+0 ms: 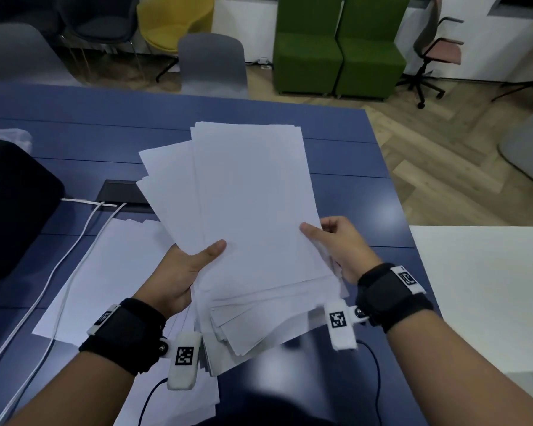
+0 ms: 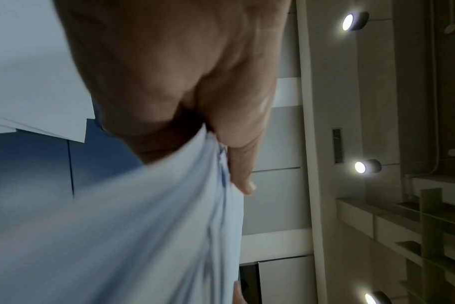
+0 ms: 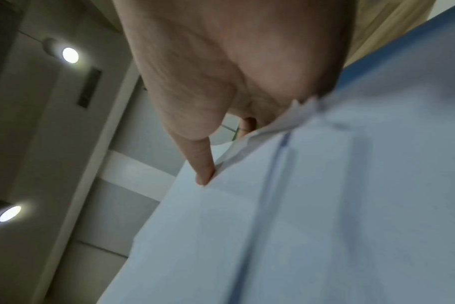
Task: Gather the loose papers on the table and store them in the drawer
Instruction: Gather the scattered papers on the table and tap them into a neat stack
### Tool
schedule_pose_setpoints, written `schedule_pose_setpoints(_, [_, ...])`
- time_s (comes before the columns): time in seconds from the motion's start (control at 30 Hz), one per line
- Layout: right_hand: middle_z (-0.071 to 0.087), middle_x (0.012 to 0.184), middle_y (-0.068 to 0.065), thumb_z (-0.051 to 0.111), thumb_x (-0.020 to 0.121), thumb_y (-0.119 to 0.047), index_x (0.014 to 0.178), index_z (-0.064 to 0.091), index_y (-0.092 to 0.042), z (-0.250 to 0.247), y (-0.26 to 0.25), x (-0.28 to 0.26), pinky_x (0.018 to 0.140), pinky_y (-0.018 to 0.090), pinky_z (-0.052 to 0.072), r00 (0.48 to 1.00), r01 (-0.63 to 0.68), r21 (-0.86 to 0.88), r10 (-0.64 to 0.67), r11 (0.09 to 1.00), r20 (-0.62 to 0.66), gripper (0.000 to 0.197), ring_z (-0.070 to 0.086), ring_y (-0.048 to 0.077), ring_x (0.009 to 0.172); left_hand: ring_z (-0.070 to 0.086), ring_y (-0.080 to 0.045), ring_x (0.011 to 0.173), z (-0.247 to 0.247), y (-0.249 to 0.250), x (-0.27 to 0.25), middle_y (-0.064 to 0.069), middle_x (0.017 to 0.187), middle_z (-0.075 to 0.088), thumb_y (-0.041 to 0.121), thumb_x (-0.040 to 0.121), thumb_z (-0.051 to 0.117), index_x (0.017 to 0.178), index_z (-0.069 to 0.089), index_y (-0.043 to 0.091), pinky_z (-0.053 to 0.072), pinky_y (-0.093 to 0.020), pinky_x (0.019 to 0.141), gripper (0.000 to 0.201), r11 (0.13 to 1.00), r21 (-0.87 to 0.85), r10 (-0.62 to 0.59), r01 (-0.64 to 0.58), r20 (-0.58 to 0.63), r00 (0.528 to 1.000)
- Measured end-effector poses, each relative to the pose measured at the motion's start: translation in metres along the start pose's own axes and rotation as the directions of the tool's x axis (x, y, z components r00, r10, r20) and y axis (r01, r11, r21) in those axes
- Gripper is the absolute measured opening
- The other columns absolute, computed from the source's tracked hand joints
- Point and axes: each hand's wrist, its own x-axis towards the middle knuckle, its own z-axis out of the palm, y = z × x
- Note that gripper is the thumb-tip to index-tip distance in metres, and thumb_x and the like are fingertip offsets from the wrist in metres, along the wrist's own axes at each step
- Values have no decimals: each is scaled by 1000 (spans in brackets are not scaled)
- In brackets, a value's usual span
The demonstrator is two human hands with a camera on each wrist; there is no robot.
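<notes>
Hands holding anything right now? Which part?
Both grip the stack of papers: left hand at its lower left edge, right hand at its right edge, thumbs on top.

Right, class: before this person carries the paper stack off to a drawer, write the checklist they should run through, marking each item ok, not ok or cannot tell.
1. Left hand grips the stack: ok.
2. Right hand grips the stack's other side: ok.
3. Stack edges squared up: not ok, sheets are fanned out.
4. All papers gathered: not ok, loose sheets lie on the blue table.
5. White cables clear of those sheets: not ok, they cross them.
6. Drawer open: cannot tell, none in view.
</notes>
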Motion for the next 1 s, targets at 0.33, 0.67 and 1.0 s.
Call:
schedule_pose_setpoints(0.33, [73,133,10,72,90,-8,133,67,-6,-15,2,-15,104,38,56,889,-138,119,70,983,452,43,71,26,123,66,-26,133,-19,-3,-5,-5,141,72,6,97,70,145,62,16,45,-53,119,50,968,233,71,-96,113,991])
schedule_pose_setpoints(0.67, [80,118,-5,78,91,-6,117,74,-23,-4,5,-47,97,26,57,950,278,52,-283,959,133,31,75,12,113,68,-27,132,-9,6,1,-8,139,72,5,91,80,139,67,16,51,-48,113,51,970,201,97,-136,191,977])
schedule_pose_setpoints(1.0, [79,121,-11,71,98,-8,115,74,-33,-2,2,-52,109,38,53,969,208,103,-219,973,115,29,73,10,116,71,-26,126,22,11,3,-6,133,76,2,96,72,138,67,12,55,-45,109,43,967,164,171,-192,135,976])
